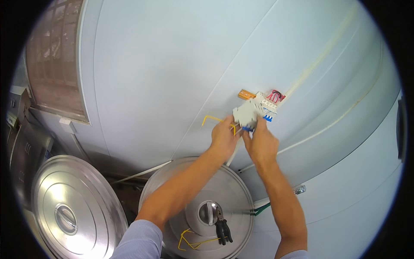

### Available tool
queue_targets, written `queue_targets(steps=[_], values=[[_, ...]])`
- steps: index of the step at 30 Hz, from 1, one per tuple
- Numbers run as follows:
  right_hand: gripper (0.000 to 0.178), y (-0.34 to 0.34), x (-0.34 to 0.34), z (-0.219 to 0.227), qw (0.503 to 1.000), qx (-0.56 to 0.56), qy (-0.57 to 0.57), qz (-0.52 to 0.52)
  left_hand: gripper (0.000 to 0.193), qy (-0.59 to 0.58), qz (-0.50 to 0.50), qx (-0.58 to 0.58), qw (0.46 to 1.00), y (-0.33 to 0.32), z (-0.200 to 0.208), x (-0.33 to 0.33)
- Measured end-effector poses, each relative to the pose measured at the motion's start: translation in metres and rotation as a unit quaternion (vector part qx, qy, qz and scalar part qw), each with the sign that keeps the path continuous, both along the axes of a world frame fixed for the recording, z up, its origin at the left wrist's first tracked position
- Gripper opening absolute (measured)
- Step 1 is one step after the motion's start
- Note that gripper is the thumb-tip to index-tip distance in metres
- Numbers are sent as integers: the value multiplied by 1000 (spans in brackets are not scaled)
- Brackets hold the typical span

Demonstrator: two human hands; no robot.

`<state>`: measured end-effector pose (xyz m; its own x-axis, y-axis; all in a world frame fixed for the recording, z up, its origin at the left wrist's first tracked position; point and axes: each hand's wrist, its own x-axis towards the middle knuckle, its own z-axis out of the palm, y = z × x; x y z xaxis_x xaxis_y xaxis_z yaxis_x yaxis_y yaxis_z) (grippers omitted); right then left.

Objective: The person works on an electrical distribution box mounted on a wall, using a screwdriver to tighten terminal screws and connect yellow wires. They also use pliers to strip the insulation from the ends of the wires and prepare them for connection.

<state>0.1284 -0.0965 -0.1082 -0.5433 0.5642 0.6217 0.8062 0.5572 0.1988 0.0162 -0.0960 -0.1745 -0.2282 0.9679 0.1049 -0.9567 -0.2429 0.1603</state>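
Note:
In front of the wall I hold a light grey circuit breaker (pixel 246 114) with blue parts at its lower edge. My right hand (pixel 262 142) is closed on the breaker's right side. My left hand (pixel 223 139) is closed at its lower left, by a bent yellow wire (pixel 212 117) that sticks out leftward past the fingers. Whether the wire's end sits inside the breaker is hidden. Just behind, a row of white breakers with blue switches (pixel 268 103) is mounted on the wall, beside an orange-brown rail piece (pixel 246 94) and red wires (pixel 276 96).
Below my arms lies a round metal lid (pixel 172 235) bearing black-handled pliers (pixel 222 226) and bent yellow wire pieces (pixel 184 240). A second metal lid (pixel 79 203) is at the left. Green wires (pixel 261 209) run beside my right forearm. A window (pixel 56 56) is at upper left.

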Motion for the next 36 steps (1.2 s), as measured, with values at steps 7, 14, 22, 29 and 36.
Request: queue_targets(steps=[7, 14, 22, 29, 36], values=[[71, -69, 47, -59, 991, -58, 112, 36, 47, 19, 40, -10, 999, -76, -32, 39], [76, -108, 78, -80, 787, -406, 401, 236, 58, 306, 287, -16, 908, -123, -66, 70], [72, -144, 105, -111, 711, -496, 438, 237, 61, 467, 341, 103, 809, -174, -80, 75], [75, -157, 116, -108, 769, -429, 378, 285, 55, 518, 328, 100, 783, -204, -74, 73], [78, -169, 122, -107, 775, -389, 390, 310, 38, 541, 266, -84, 793, -258, -54, 62]])
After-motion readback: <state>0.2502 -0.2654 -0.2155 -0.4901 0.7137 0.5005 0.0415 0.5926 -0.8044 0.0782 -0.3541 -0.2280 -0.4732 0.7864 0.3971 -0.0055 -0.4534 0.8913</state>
